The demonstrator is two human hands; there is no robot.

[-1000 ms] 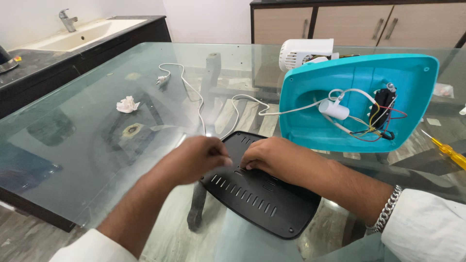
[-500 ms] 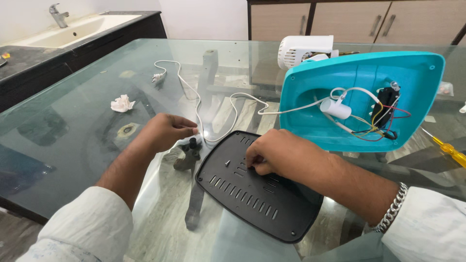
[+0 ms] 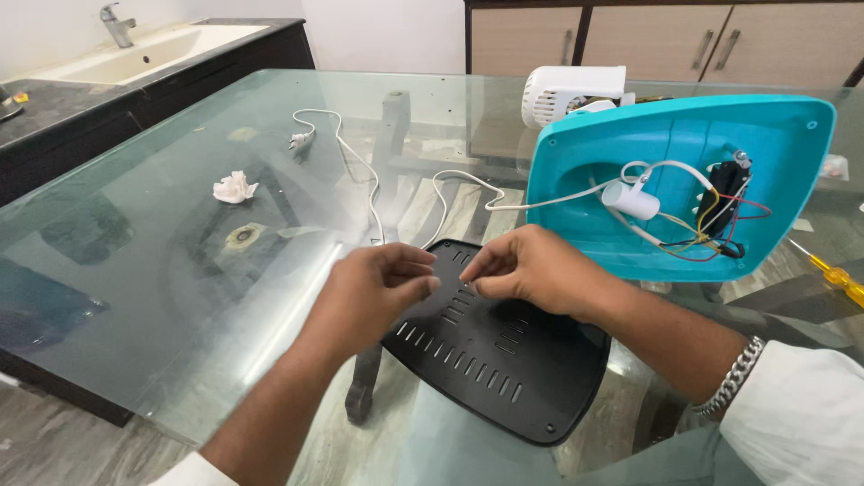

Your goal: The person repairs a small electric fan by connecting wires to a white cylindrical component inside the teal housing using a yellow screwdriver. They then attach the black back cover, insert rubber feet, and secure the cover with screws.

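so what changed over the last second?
Left hand went out left to the glass, then came back; right hand lifted off the black vented panel. Both now hover fingertip to fingertip above it. Whether they pinch anything is too small to tell. Panel and teal housing unmoved.

Whatever sits between the pinched fingers [image 3: 430, 284] of the left hand [image 3: 373, 292] and right hand [image 3: 531, 270] is too small to tell. Both hands cover part of the black vented panel [image 3: 504, 360]. The yellow screwdriver [image 3: 839, 279] is cut off at the right edge, and the sink [image 3: 135, 54] at the top-left.
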